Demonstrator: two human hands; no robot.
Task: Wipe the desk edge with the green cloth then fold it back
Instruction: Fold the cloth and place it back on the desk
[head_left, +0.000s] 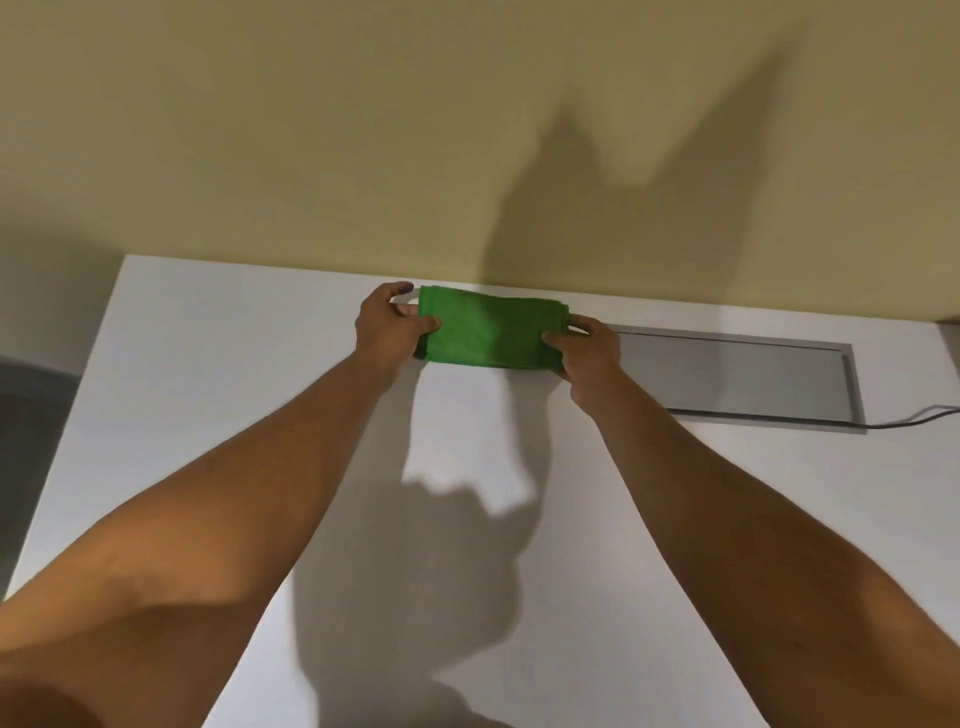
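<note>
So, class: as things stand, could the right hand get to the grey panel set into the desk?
Probably yes. The right hand grips the cloth right beside the grey panel, with nothing between them. It would have to let go of the cloth first, though.

wall (311, 130): pale yellow, plain, behind the far side of the white top
panel (737, 374): grey rectangle set flush into the white surface, far right, probably a cable-tray cover
cable (914, 418): dark, runs from panel's near-right corner off frame right
floor (26, 415): grey, left side
</note>
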